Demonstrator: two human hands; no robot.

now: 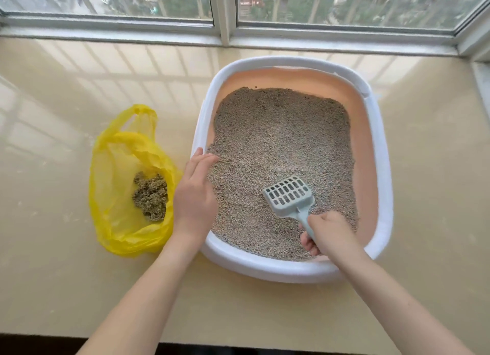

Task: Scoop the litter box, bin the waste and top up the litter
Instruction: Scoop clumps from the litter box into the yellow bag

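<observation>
The litter box (381, 153), white-rimmed with a peach inner wall, sits on the beige counter (66, 288) at about 1 o'clock from the frame's middle, filled with grey-tan litter (278, 142). The right hand (330, 234) has its grip curled round the handle of the pale blue scoop (289, 195), whose slotted head lies tilted on the litter at 5 o'clock in the box (most of the handle is hidden inside the fist). The left hand (195, 195) lies with fingers straight, holding nothing, over the box's 8 o'clock rim; whether it touches the rim is hard to tell. Just beside it, at 9 o'clock, a yellow plastic bag (111, 195) lies open with a clump of waste (151, 195) inside.
</observation>
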